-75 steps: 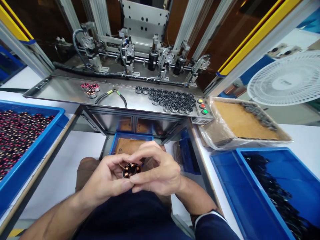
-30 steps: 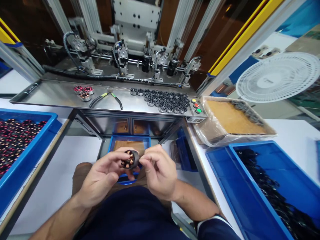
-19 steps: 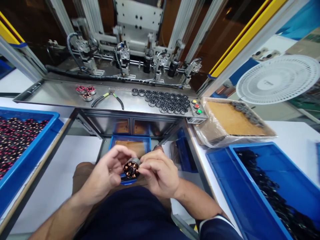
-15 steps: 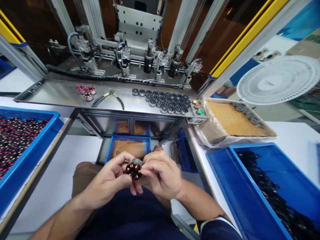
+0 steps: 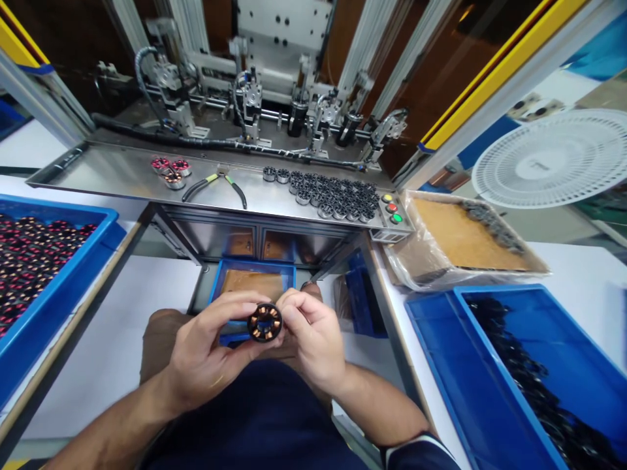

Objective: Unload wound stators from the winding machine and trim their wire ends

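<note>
A round black motor stator (image 5: 265, 322) with copper windings faces up toward me, held over my lap. My left hand (image 5: 208, 346) grips it between the thumb below and the fingers above. Beside its right edge, my right hand (image 5: 313, 333) is closed in a pinch. Whatever those fingertips hold, perhaps something thin, is too small to make out. On the metal shelf ahead lie a few wound stators (image 5: 171, 173) with pink and copper wire, and green-and-black pliers (image 5: 218, 185) with handles spread.
Several black stator cores (image 5: 333, 194) stand grouped on the shelf beside a button box (image 5: 394, 215). Blue bins flank me: a left bin (image 5: 105, 219) of wound stators and a right bin (image 5: 490, 352) of black parts. Behind the shelf stands a machine (image 5: 249, 98); a lined carton (image 5: 465, 241) sits right.
The stator has turned so its open centre faces me more squarely. My left fingers have shifted round its rim, and my right hand has closed into a tighter pinch beside it.
</note>
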### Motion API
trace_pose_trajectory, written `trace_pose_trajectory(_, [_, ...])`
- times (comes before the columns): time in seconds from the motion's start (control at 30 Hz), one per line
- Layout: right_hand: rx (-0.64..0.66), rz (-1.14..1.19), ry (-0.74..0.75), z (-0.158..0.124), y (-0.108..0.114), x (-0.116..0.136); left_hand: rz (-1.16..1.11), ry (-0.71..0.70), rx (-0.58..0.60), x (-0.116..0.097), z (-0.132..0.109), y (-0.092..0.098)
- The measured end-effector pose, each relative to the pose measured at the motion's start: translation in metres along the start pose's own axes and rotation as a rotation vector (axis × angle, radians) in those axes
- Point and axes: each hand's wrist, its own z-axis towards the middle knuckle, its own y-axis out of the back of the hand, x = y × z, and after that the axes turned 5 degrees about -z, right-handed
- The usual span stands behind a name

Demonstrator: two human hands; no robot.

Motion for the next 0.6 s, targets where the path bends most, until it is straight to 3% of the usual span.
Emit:
trace_pose_trajectory(0.17, [0.004,0.081,-0.101,-0.001,0.001,-0.008,0.001,0.04,-0.039,0.002,-0.001,-0.001])
trace_pose_trajectory(0.33, [0.007,0.035,-0.041,0.001,-0.001,-0.007,-0.028,0.059,-0.046,-0.003,-0.001,-0.003])
trace_pose_trajectory(0.5, [-0.075,-0.368,0.384,0.006,0.005,0.006,-0.303,0.257,0.008,-0.012,0.001,0.001])
trace_pose_trajectory(0.6, [0.014,-0.594,0.654,0.008,0.013,0.016,-0.534,0.372,0.051,-0.011,0.006,0.005])
